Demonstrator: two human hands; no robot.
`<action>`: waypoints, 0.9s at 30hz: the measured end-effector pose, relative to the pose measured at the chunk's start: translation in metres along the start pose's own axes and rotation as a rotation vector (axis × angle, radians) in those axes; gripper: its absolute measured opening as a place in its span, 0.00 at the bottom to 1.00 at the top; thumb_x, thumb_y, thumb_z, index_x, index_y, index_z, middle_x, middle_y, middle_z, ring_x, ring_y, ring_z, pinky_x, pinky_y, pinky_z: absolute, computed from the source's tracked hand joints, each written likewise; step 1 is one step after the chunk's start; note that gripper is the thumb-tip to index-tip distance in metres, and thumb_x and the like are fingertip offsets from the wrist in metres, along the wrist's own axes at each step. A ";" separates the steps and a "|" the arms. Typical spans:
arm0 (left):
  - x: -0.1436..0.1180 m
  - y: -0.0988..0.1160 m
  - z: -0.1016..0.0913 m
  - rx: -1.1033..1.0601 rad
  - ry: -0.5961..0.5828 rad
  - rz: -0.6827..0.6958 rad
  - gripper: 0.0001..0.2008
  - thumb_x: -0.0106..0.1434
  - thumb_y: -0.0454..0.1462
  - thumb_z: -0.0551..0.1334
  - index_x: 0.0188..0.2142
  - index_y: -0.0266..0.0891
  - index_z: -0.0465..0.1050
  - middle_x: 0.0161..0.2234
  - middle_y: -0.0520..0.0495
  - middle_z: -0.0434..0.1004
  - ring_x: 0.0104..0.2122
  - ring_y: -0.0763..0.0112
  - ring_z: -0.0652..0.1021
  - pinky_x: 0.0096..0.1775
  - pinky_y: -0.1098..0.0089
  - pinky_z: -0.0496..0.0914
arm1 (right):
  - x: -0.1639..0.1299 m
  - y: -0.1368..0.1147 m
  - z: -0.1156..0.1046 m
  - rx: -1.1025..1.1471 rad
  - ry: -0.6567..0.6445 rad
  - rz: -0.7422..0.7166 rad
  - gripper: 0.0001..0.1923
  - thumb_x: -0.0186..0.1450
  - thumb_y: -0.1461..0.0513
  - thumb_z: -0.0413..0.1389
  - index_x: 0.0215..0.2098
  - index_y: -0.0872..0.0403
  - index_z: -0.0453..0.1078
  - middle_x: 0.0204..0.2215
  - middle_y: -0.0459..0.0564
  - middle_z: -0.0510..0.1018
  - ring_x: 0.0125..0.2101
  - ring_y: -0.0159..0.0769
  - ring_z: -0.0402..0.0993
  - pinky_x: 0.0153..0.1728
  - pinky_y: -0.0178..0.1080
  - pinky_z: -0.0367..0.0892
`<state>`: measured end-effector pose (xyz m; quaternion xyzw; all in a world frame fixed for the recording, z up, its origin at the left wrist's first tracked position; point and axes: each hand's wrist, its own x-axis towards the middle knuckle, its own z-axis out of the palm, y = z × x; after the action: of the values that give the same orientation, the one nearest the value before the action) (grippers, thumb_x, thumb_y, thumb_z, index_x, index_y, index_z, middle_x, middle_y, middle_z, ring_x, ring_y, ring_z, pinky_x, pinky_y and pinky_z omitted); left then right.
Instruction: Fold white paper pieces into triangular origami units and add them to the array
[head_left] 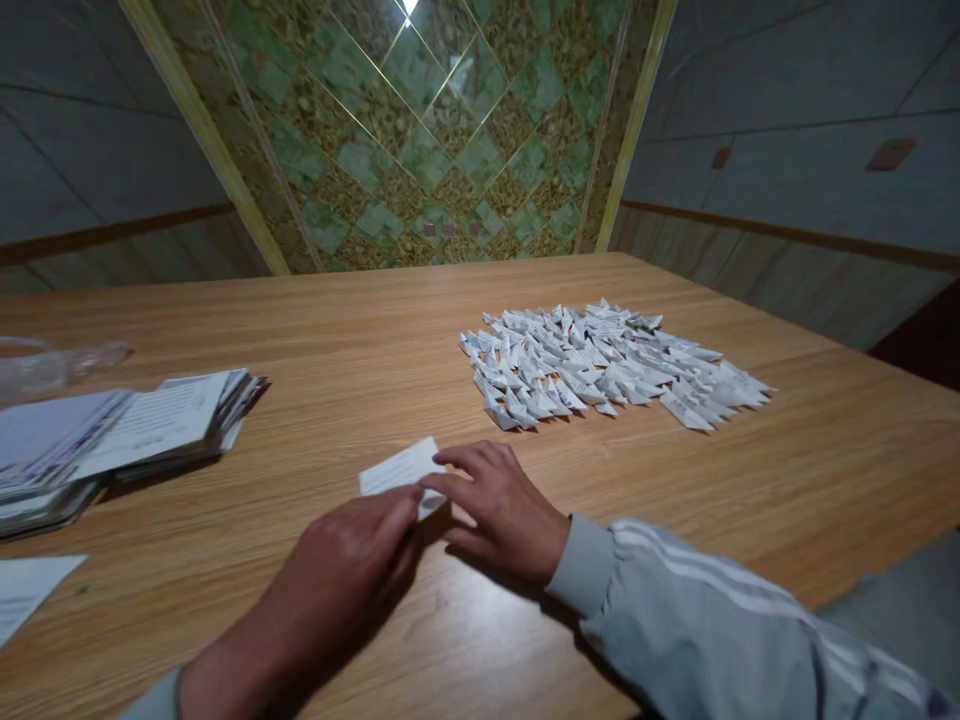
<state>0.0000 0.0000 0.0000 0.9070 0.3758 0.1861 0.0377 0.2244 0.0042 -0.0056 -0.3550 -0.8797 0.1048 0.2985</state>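
Between my two hands is a small piece of printed white paper (399, 468), folded as far as I can see, held at the table's near middle. My left hand (352, 548) is closed on its lower edge, thumb on top and the other fingers mostly hidden. My right hand (499, 508) pinches the paper's right end with thumb and fingertips. Farther off to the right lies a spread of many folded paper boats (570, 365), packed close together in rows.
Stacks of printed sheets (165, 425) lie at the left on the wooden table (315, 340). A loose sheet (34, 590) is nearer me, and clear plastic (60, 368) lies behind the stacks. A tiled wall (450, 150) rises beyond the far edge.
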 end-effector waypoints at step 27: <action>-0.016 0.020 0.033 -0.204 0.235 -0.182 0.11 0.70 0.44 0.59 0.48 0.44 0.71 0.37 0.51 0.84 0.32 0.71 0.83 0.36 0.76 0.77 | -0.028 0.031 -0.018 0.361 -0.155 0.195 0.12 0.70 0.60 0.57 0.30 0.55 0.74 0.26 0.46 0.77 0.32 0.35 0.69 0.38 0.39 0.58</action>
<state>0.0150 -0.0234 -0.0315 0.8327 0.4374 0.3240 0.1019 0.2688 0.0069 -0.0160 -0.3699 -0.8285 0.3162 0.2772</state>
